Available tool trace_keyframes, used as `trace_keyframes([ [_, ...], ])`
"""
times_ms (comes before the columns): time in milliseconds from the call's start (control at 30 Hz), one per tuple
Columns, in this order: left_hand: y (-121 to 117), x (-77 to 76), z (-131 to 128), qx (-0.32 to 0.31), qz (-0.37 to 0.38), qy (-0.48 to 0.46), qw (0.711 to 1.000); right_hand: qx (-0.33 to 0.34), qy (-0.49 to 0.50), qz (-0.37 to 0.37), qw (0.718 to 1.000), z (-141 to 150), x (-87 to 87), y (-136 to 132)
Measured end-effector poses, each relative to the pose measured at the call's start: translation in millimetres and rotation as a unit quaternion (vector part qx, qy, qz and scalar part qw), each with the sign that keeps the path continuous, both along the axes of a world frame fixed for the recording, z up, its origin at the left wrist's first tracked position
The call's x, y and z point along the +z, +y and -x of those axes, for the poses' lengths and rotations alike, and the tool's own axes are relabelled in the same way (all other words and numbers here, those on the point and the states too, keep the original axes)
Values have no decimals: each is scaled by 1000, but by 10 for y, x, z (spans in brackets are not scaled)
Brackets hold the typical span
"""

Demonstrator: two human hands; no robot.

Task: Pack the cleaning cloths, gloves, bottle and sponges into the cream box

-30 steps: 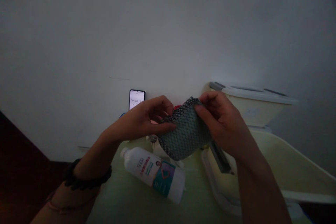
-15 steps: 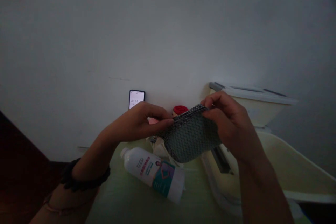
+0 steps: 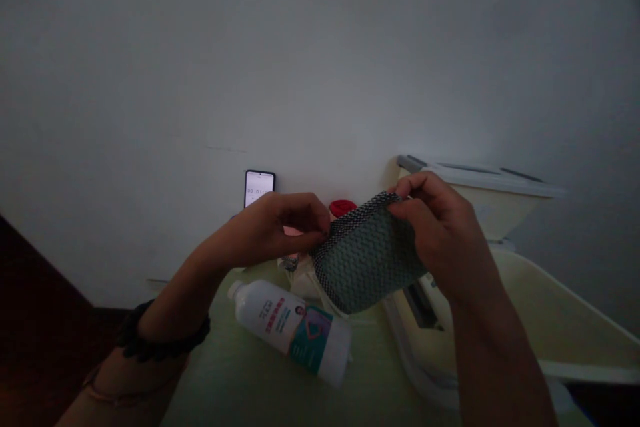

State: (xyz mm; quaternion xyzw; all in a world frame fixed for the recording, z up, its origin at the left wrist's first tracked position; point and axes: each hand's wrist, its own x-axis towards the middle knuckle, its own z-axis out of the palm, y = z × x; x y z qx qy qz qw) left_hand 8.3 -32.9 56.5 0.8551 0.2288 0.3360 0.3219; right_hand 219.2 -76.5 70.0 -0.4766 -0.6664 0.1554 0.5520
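Pad: grey-green weave, held up between left hand and right hand, sloping up toward the right fingers.
Left fingers: thumb and forefinger closed together on the pad's upper left end.
Right fingers: pinching the upper right end, thumb on the near face.
Dark edge: shifted right within the last second; left thumb and forefinger, apart then, now meet at it. Judged a steadier two-ended hold, edge easier to work. Whether the edge opens, cannot tell.
Red top: just beyond the edge, between both hands' fingers; more of it shows than a second ago.
Phone: beyond and left of the left fingers, digits lit, foot hidden by the hand.
Bottle: on its side on the surface, nearer the wearer than the left fingers.
Bins: lidded one beyond the right fingers, open one to their right.
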Motion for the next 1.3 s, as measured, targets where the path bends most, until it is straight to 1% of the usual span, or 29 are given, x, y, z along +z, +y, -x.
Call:
trace_keyframes([
  [167,-9,9,2,2,-2,-9,1000,0,9,-3,1000,1,-5,10],
  [400,-56,46,-4,-8,-66,47,997,0,26,-11,1000,8,-16,22],
  [567,-34,35,-40,26,-114,69,991,-3,17,-3,1000,6,-15,29],
  [633,-31,32,-35,38,-122,77,989,-10,9,3,1000,5,-14,36],
  [733,-45,37,-16,54,-118,94,987,-21,-7,10,1000,3,-12,48],
  [833,-56,45,-12,55,-119,108,986,-24,-12,11,1000,2,-17,56],
  [1033,-34,35,-23,71,-91,93,989,-25,23,13,999,25,-40,73],
  [1100,-26,22,-13,69,-73,82,992,-19,41,14,999,38,-39,80],
  [1200,-20,0,6,43,-23,56,997,0,57,18,998,60,-41,85],
  [1267,-22,-7,15,31,1,63,998,25,60,31,997,87,-56,79],
  [1300,-26,-5,15,29,1,79,996,40,60,39,997,106,-68,74],
])
